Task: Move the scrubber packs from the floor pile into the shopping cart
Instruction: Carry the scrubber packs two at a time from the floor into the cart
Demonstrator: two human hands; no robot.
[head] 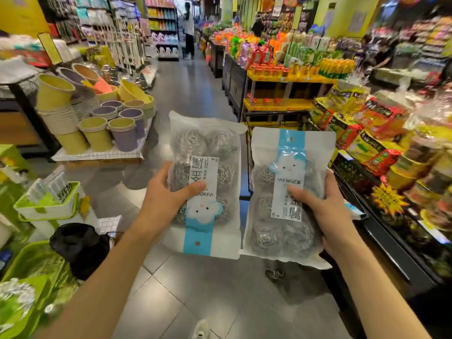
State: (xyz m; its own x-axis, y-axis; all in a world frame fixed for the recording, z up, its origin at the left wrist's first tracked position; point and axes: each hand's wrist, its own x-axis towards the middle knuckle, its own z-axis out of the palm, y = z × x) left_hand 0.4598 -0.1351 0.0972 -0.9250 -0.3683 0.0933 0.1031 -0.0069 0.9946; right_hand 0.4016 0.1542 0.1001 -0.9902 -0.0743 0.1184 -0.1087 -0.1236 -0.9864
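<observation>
I hold two clear packs of steel-wool scrubbers, each with a white and blue label, up in front of me over the aisle floor. My left hand (pixel 168 196) grips the left scrubber pack (pixel 208 148) by its left edge, thumb on the label; this pack is upside down. My right hand (pixel 327 211) grips the right scrubber pack (pixel 291 241) by its right edge; it is upright. Behind the two packs stands the shopping cart (pixel 247 152), a dark wire frame mostly hidden by them. The floor pile is not in view.
Stacked plastic bins (pixel 102 118) sit on a low platform at left, green baskets (pixel 49 206) and a black bag (pixel 80 245) nearer. Shelves of packaged food (pixel 381 148) line the right. The grey tiled aisle (pixel 190 89) runs ahead; a person (pixel 188 28) stands far down it.
</observation>
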